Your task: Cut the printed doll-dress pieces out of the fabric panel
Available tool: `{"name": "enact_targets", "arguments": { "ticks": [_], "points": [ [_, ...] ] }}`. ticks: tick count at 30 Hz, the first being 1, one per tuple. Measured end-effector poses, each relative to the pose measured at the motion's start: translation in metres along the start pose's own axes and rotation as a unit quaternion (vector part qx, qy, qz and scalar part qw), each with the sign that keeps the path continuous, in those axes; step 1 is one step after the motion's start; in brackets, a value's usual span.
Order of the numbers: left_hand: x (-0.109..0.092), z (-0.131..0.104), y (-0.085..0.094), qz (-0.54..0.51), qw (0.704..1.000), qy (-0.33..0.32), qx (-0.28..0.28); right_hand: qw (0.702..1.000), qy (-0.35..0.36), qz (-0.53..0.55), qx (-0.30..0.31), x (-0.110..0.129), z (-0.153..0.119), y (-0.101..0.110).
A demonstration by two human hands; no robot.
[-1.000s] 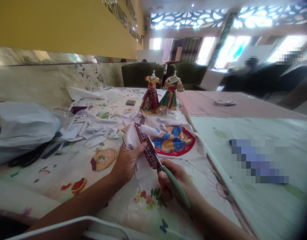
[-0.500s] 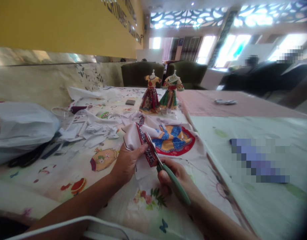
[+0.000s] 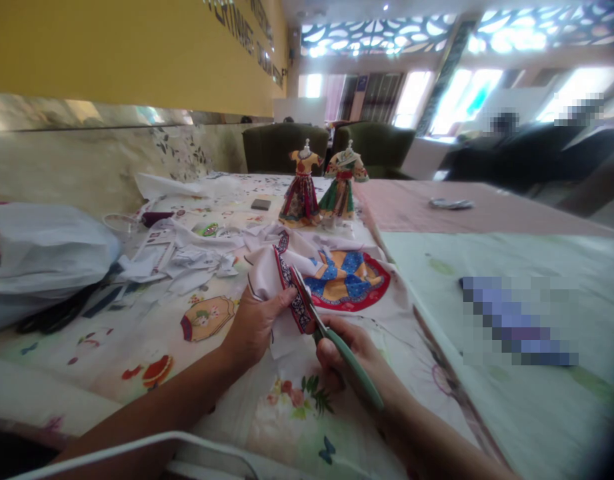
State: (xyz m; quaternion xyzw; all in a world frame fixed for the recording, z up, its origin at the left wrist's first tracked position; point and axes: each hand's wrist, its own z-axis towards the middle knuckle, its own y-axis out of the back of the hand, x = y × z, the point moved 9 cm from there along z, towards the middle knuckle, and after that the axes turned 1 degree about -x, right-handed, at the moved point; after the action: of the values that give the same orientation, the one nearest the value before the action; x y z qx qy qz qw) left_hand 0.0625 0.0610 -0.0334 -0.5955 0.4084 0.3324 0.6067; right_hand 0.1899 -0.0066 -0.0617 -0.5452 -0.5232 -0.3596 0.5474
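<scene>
My left hand (image 3: pixel 254 327) pinches a white printed fabric (image 3: pixel 267 267) between thumb and fingers, beside its red and dark patterned border strip (image 3: pixel 299 310). My right hand (image 3: pixel 349 353) is closed around scissors (image 3: pixel 354 370) with green handles. The scissor blades lie along the right edge of the border strip, their tips pointing away from me. Just beyond the blades, a printed blue and yellow piece with a red rim (image 3: pixel 351 280) lies spread on the table. Left of my left hand rests a small tan cut-out shaped like a garment (image 3: pixel 207 319).
Two small dressed doll forms (image 3: pixel 303 187) stand at the back. White fabric scraps (image 3: pixel 187 260) lie to the left, near a white plastic bag (image 3: pixel 47 253). A pale green cloth (image 3: pixel 487 287) covers the right table. A white cable (image 3: pixel 177 437) crosses in front of me.
Almost nothing differs. The scissors and my right hand have shifted very slightly, while my left hand keeps its grip on the fabric.
</scene>
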Motion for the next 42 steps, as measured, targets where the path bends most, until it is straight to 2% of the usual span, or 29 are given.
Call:
{"name": "enact_targets", "arguments": {
  "ticks": [31,33,36,39,42],
  "points": [
    [0.001,0.001,-0.002,-0.028,1.0,0.01,0.009,0.999,0.008,-0.029,-0.016,0.005,-0.003,0.001],
    [0.002,0.006,0.0,-0.061,0.997,0.039,0.0,0.999,0.004,-0.043,-0.013,0.008,-0.003,0.0],
    [0.01,0.017,0.007,-0.12,0.985,0.122,-0.003,0.997,-0.006,-0.073,0.013,0.018,-0.004,0.0],
    [0.017,0.026,0.006,-0.147,0.968,0.2,0.043,0.993,-0.017,-0.107,0.049,0.029,-0.006,0.003],
    [0.016,0.032,0.005,-0.158,0.962,0.213,0.069,0.979,-0.039,-0.172,0.098,0.035,-0.01,0.01]
  ]
}}
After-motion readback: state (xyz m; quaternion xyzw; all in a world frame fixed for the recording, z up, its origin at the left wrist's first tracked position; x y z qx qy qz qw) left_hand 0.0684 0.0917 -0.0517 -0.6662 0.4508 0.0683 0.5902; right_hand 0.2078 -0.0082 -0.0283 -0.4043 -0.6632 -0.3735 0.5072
